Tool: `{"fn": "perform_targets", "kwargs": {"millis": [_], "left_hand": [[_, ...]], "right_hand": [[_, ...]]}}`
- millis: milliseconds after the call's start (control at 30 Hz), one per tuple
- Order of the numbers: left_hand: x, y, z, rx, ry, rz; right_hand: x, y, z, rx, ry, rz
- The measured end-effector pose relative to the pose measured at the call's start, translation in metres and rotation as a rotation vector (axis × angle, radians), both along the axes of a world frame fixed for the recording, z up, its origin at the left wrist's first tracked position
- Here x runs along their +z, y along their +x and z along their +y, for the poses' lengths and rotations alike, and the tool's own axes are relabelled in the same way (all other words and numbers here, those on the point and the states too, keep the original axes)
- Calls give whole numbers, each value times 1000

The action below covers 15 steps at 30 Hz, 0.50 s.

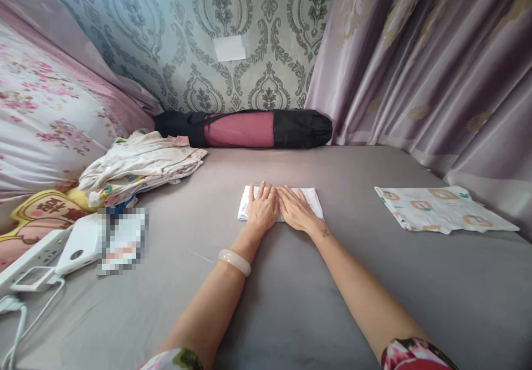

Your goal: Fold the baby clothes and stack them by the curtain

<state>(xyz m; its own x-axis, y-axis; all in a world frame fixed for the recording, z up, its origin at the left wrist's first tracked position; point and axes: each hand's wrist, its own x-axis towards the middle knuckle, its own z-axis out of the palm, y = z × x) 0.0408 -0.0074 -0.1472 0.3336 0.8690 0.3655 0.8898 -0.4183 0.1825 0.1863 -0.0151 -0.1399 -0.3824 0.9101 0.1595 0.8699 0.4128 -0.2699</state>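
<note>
Resting palms down on a folded white cloth (315, 200), the left hand (261, 209) and the right hand (296, 209) lie side by side near the middle of a grey bed (349, 181). Each grip is flat, fingers stretched out and a little spread, pinching nothing. The white cloth shows past both hands (a patterned cloth (444, 208) lies well apart on the right). Good pressing here likely calls for even weight on both palms, stroking outward from the middle to the edges, lightly enough that the top layer does not slide.
</note>
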Motion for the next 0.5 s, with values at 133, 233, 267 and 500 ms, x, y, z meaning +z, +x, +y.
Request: {"fn": "perform_targets", "kwargs": {"millis": [133,233,267,500], "left_hand": [[-3,1,2,-21,-139,29],[-4,2,2,-6,-157,35],[-4,2,2,-7,-154,33],[0,-4,0,57,17,-29]], "right_hand": [[-8,-1,2,-13,-8,-8],[-10,-2,2,-20,0,-8],[-9,-1,2,-18,-1,-7],[2,3,-5,-113,35,-18]]}}
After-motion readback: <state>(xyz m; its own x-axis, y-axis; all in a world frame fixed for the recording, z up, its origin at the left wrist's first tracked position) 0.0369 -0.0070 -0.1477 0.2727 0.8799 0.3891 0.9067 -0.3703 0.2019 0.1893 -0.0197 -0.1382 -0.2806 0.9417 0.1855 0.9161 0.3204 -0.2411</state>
